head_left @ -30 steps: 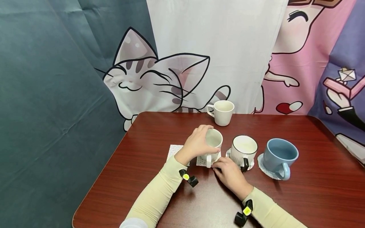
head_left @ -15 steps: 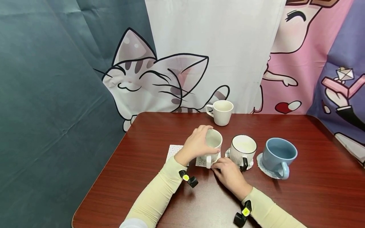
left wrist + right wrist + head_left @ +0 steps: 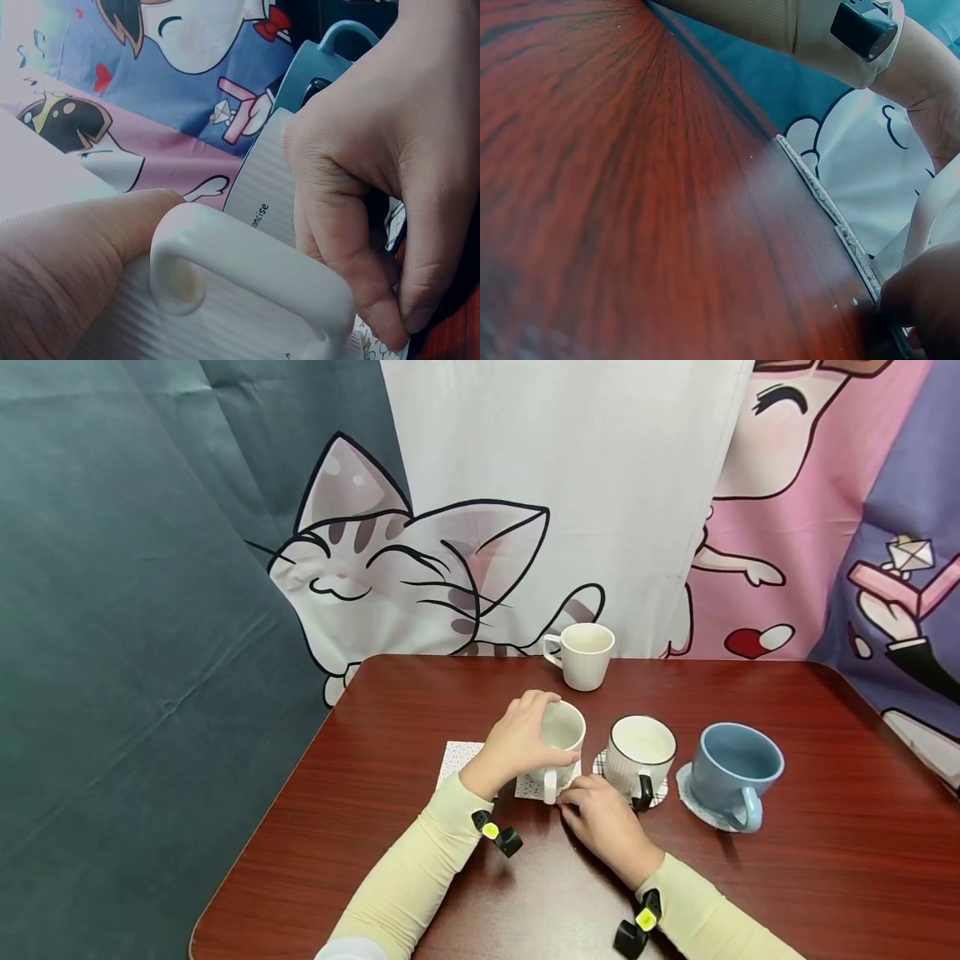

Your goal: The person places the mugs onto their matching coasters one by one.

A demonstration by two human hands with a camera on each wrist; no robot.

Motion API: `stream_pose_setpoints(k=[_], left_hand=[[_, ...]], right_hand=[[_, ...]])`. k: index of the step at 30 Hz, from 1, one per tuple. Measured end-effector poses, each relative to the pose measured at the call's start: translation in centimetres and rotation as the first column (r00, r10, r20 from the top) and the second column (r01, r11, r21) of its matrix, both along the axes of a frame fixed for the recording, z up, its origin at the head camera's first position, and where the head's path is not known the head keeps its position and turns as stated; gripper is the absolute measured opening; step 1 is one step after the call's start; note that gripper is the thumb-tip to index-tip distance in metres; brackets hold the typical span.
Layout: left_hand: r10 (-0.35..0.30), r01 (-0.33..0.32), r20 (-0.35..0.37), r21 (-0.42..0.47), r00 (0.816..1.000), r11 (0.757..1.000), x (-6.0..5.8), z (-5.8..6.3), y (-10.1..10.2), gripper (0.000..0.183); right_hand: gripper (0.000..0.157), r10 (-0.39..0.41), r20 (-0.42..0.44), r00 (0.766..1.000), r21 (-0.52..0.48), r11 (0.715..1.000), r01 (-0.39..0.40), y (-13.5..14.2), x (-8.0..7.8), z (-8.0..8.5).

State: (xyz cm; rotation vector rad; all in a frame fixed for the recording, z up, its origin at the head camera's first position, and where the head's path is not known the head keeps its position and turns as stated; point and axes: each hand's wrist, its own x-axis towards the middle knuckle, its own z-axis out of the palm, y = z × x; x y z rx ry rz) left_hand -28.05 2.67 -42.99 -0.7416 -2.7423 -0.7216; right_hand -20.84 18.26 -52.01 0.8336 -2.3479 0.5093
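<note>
1. Change: across the last second almost nothing has moved. Both hands, the white mug and every other cup sit where they were; only the head view has drifted a touch. I judge this a pause for fine adjustment, the mug being settled on its coaster rather than carried anywhere.

2. Spare coaster [image 3: 459, 753]: a speckled square lying flat on the table [image 3: 360, 827], partly hidden behind the left wrist, with nothing on it.

3. Left hand [image 3: 517, 742]: its fingers are curled round the rim and far side of the white mug [image 3: 558, 739], gripping it. The mug stands upright, handle towards the person, on a speckled coaster [image 3: 531, 787]. It is empty.

4. Right hand [image 3: 603, 818]: the fingers [image 3: 352, 247] are bent down, their tips pinching the near edge of that coaster just beside the mug's handle [image 3: 247, 274]. The right wrist view shows the coaster's edge [image 3: 832, 217] seemingly raised a little off the table.

5. Ribbed mug [image 3: 585, 653]: stands alone at the table's far edge, well apart from the hands; empty as far as I can see.

6. Dark-rimmed mug [image 3: 641, 756]: on a plaid coaster, just right of the white mug; nothing visible inside.

7. Blue cup [image 3: 735, 772]: on a pale round coaster, farthest right, empty.
</note>
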Motion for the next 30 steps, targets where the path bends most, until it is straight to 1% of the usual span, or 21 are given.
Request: stream_pose_setpoints(k=[7, 18, 24, 30], left_hand=[[0.000, 0.000, -0.007, -0.002, 1.000, 1.000, 0.03, 0.04, 0.00, 0.088], [-0.006, 0.006, 0.006, 0.005, 1.000, 1.000, 0.31, 0.18, 0.02, 0.086], [-0.002, 0.002, 0.002, 0.008, 1.000, 1.000, 0.19, 0.23, 0.05, 0.087], [-0.002, 0.001, 0.023, 0.012, 1.000, 1.000, 0.10, 0.33, 0.13, 0.087]], right_hand=[[0.010, -0.007, 0.001, 1.000, 0.008, 1.000, 0.007, -0.05, 0.11, 0.38], [0.009, -0.019, -0.003, 1.000, 0.019, 1.000, 0.019, 0.02, 0.13, 0.09], [0.009, -0.023, 0.004, 1.000, 0.017, 1.000, 0.023, 0.05, 0.21, 0.41], [0.008, -0.028, -0.004, 1.000, 0.023, 0.999, 0.029, 0.10, 0.14, 0.40]])
